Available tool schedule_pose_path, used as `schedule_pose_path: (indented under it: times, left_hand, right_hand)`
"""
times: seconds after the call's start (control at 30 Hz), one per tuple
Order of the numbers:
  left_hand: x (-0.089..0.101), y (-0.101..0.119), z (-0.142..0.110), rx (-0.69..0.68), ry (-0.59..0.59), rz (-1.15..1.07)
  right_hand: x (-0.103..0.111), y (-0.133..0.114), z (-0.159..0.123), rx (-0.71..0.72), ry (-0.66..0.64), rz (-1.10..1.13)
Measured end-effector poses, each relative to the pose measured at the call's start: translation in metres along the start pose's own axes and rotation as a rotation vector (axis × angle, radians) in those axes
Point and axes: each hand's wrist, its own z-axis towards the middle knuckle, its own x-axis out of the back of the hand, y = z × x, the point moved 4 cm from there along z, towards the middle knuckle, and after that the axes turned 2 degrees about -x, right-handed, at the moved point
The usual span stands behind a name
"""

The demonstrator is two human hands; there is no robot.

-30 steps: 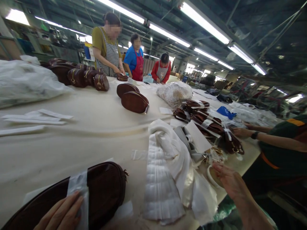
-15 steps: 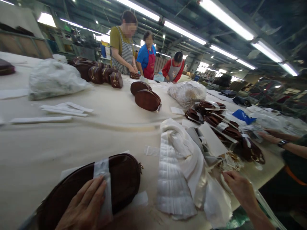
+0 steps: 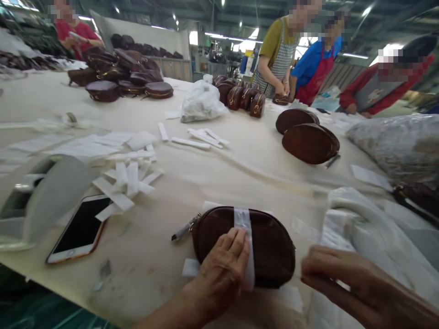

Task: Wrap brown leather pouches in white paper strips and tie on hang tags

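Observation:
A dark brown oval zip bag [image 3: 274, 246] lies on the table in front of me, with a whitish wrapping strip [image 3: 243, 217] across its middle. My left hand [image 3: 228, 258] rests flat on the bag, its fingertips pressing on the strip. A covered zipper pull [image 3: 185, 228] sticks out from the bag's left end. Just right of the bag, my right hand [image 3: 343, 278] is raised, slightly blurred, with thumb and fingers pressed together. A small white patch shows below its fingers; whether it is held cannot be made out. White paper pieces show from under the bag.
A phone [image 3: 80, 228], cut white strips [image 3: 128, 180] and a tape dispenser [image 3: 41, 201] are at left. White soft sheeting [image 3: 346, 224] lies at right. Two brown bags [image 3: 310, 142] stand further back; more are piled [image 3: 120, 68] behind. Several people work across the table.
My view has swung left, bringing the phone and dispenser into sight. My right hand has come from the small items beyond the sheeting to beside the bag. My left hand stays on the strip.

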Motion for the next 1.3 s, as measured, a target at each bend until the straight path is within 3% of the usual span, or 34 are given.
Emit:
schedule_pose_path:
  times: [0.13, 0.3, 0.6, 0.9, 1.07, 1.3]
  left_hand:
    - [-0.002, 0.001, -0.001, 0.008, -0.01, -0.018]
    - [0.001, 0.0, 0.002, 0.007, 0.075, -0.03]
    - [-0.004, 0.0, 0.002, 0.007, 0.216, 0.009]
    - [-0.002, -0.002, 0.003, 0.005, 0.241, 0.008]
    - [-0.001, -0.001, 0.001, 0.013, 0.195, -0.006]
    - [-0.002, -0.001, -0.001, -0.007, 0.066, -0.017]
  right_hand:
    - [0.002, -0.025, 0.084, 0.161, -0.165, -0.179]
    - [-0.013, -0.016, 0.13, 0.211, -0.27, -0.393]
    - [-0.026, -0.01, 0.154, 0.174, -0.425, -0.365]
    - [-0.028, 0.013, 0.18, -0.142, -0.577, -0.019]
    - [-0.033, 0.036, 0.182, -0.315, -0.499, 0.153]
    - [-0.036, 0.066, 0.183, -0.279, -0.318, 0.203]
